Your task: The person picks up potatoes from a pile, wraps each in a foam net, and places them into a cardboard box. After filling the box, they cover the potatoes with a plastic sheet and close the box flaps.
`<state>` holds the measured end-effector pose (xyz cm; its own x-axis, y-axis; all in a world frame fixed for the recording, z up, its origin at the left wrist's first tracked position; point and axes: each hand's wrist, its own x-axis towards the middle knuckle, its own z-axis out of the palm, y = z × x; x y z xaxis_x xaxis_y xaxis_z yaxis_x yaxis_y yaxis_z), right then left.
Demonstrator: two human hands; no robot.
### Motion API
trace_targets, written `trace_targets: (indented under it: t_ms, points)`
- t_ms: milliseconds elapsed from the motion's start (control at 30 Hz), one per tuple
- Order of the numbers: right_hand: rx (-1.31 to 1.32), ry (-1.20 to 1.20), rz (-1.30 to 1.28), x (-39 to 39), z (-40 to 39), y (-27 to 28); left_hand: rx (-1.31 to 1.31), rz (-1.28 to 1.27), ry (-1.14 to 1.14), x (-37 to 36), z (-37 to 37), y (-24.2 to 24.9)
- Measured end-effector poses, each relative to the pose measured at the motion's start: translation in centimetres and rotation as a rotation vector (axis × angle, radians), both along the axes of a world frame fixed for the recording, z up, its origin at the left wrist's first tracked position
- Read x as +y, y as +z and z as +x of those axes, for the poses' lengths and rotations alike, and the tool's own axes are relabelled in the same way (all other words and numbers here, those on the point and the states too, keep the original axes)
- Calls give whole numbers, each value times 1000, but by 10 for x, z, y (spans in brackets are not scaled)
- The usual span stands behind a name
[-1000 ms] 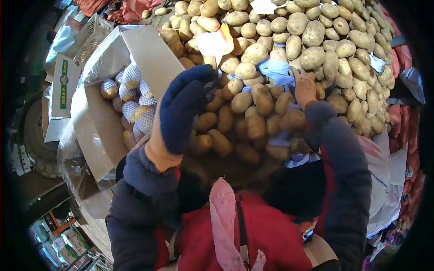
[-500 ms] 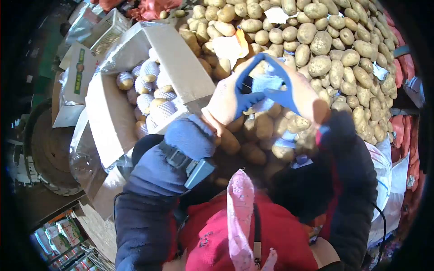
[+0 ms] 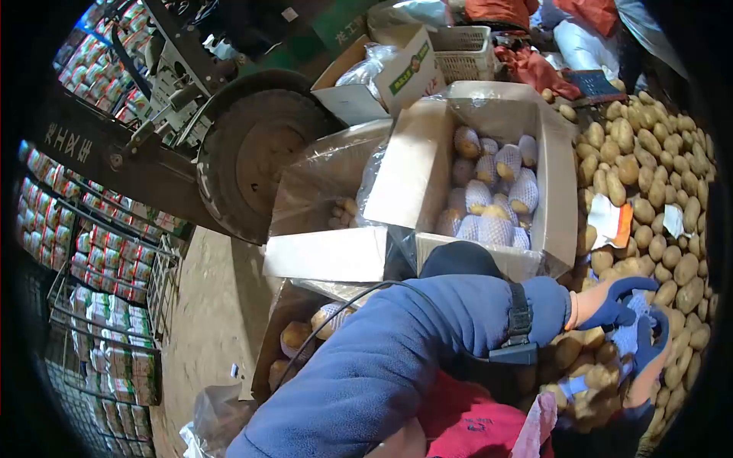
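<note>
My left hand [image 3: 608, 301], in a blue glove that covers the fingers, is at the right side of the view. My right hand [image 3: 649, 370], gloved the same way, comes up from the lower right to meet it. Between them is a pale foam net sleeve [image 3: 628, 334], with the fingers of both hands closed on it. Below the hands lie loose potatoes [image 3: 569, 353], with pale bits of netting among them. To the left stands an open carton [image 3: 563, 191] with several net-wrapped potatoes [image 3: 495, 231] inside.
A large potato heap [image 3: 649, 175] spreads along the right, with a torn white-and-orange paper [image 3: 608, 221] on it. More open cartons [image 3: 324, 252] stand to the left. Behind them are a vehicle wheel [image 3: 263, 164], a plastic crate [image 3: 463, 57] and stacked packages [image 3: 114, 263].
The view has swung left, so the hands now appear farther right and lower, and the wheel and stacked packages show more. Both hands stay together at the foam net sleeve.
</note>
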<state>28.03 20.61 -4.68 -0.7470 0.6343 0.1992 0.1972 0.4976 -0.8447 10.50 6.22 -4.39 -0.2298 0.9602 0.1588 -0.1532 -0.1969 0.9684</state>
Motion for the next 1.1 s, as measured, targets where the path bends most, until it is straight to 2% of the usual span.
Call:
trace_targets:
  t_ms: [33,100,133,167,233,300,367,400,433,467,500,533,567,600,633,700,733,800,833,900,933,967,1033,1067,1100]
  points:
    - [65,40,31,0,-5,0,-166,66,24,8,6,-15]
    - [88,118,60,6,-11,-6,-44,-144,-95,6,-1,-11]
    - [129,49,-234,23,-3,-32,-26,-164,-97,8,0,-16]
    - [109,77,-363,35,3,-42,-12,-184,-100,11,1,-21]
    - [59,106,-617,57,13,-60,387,-186,-104,13,0,-24]
    - [291,137,-383,68,24,-64,478,-179,92,-24,-19,23]
    - [244,144,-403,81,31,-70,243,-111,363,-68,-51,70]
    - [206,144,-439,89,30,-79,409,47,510,-102,-80,77]
    - [215,166,-437,97,30,-95,616,0,664,-151,-100,88]
    - [193,112,-577,107,31,-115,813,-72,829,-201,-120,98]
    - [100,107,-568,109,31,-119,934,-250,805,-255,-136,107]
    - [7,106,-557,110,30,-123,1101,-412,864,-317,-155,82]
    - [7,117,-547,85,17,-101,1022,-647,847,-372,-154,73]
    - [163,-140,-868,36,-6,-59,1093,-906,822,-439,-160,33]
    - [180,-166,-914,44,-4,-72,1159,-1131,726,-499,-162,0]
    - [217,-220,-1005,57,-2,-96,886,-1627,680,-564,-130,-15]
    - [122,-86,-839,69,-3,-114,874,-1624,697,-569,-131,-18]
    - [-121,99,-338,52,-18,-105,789,-1485,716,-574,-134,-27]
    - [-128,109,-324,39,-26,-96,748,-1166,774,-570,-136,-29]
    - [-134,110,-251,22,-37,-94,392,-954,617,-555,-143,-28]
    - [-234,151,-240,32,-43,-103,540,-1013,677,-547,-141,-20]
    - [-217,150,-237,28,-46,-108,648,-992,703,-563,-153,-59]
    - [-20,181,-487,29,-51,-117,621,-1052,795,-544,-132,-33]
    - [45,174,-568,30,-54,-120,641,-1210,782,-532,-125,-17]
    - [111,167,-647,28,-57,-121,539,-1273,831,-530,-121,-19]
